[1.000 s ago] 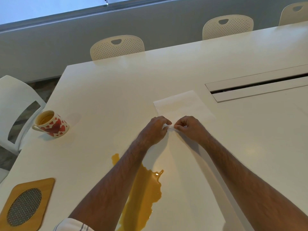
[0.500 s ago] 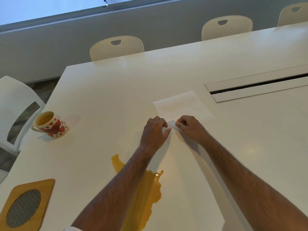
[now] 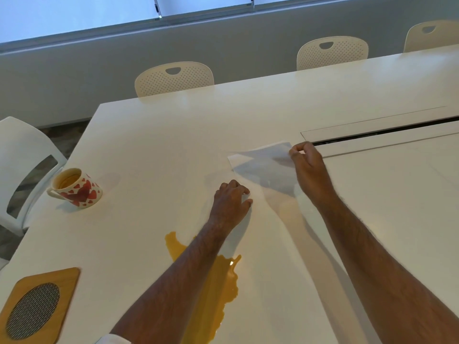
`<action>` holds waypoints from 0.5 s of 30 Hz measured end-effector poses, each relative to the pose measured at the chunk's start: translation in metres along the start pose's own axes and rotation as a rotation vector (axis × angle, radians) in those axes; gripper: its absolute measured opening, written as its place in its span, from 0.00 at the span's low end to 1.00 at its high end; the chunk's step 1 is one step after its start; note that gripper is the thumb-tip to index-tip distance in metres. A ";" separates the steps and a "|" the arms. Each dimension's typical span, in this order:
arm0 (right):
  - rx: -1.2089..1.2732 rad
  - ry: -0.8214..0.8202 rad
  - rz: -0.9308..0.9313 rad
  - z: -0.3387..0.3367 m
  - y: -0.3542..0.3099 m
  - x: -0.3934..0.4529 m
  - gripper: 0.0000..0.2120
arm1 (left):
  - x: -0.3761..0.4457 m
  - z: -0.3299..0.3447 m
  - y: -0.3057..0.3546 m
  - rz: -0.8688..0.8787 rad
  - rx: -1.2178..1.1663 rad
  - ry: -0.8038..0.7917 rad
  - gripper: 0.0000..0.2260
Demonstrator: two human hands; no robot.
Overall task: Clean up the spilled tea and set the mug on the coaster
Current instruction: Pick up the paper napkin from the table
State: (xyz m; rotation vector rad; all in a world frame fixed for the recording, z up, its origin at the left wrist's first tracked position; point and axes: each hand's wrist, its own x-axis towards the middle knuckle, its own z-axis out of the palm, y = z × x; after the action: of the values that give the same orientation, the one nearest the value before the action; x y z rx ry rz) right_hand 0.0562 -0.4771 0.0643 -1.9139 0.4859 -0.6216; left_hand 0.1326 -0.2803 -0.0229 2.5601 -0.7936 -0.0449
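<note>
Tea lies in a yellow-orange puddle on the white table, nearer the person than the paper napkin and partly hidden under the left forearm. The napkin has changed most: a second ago it lay flat with both hands meeting at its near edge; now one thin ply is peeled up and folded back away from the puddle. The right hand has travelled to the napkin's far right corner, beside the cable slot, and pinches that lifted ply between thumb and fingertips. The left hand has stayed at the napkin's near left edge, fingers curled and pressing down on the lower layer; whether it pinches the paper I cannot tell. The heart-patterned mug stands upright well to the left of the napkin, some tea inside, where it was before. The wooden coaster with its mesh centre sits left of the puddle, near the table's edge, likewise unmoved.
</note>
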 end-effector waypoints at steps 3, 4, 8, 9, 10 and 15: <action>0.036 0.035 -0.042 -0.015 -0.021 -0.008 0.06 | 0.001 -0.005 0.001 0.002 0.006 -0.037 0.15; 0.049 0.034 -0.052 -0.019 -0.028 -0.011 0.06 | 0.001 -0.007 0.003 -0.002 -0.011 -0.041 0.15; 0.091 -0.036 -0.057 -0.032 -0.052 -0.021 0.08 | -0.007 -0.021 0.014 -0.133 -0.403 0.048 0.17; 0.099 -0.072 -0.053 -0.034 -0.057 -0.023 0.08 | -0.010 -0.026 0.019 -0.174 -0.564 0.081 0.19; 0.110 -0.106 -0.050 -0.036 -0.061 -0.026 0.09 | -0.014 -0.031 0.023 -0.211 -0.716 0.108 0.21; 0.191 -0.192 -0.048 -0.041 -0.083 -0.039 0.12 | -0.036 -0.052 0.039 -0.252 -1.132 0.148 0.29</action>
State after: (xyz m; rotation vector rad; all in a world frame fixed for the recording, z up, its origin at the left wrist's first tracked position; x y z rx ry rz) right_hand 0.0045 -0.4502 0.1469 -1.7851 0.2500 -0.4909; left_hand 0.0903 -0.2671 0.0372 1.5307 -0.2333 -0.2883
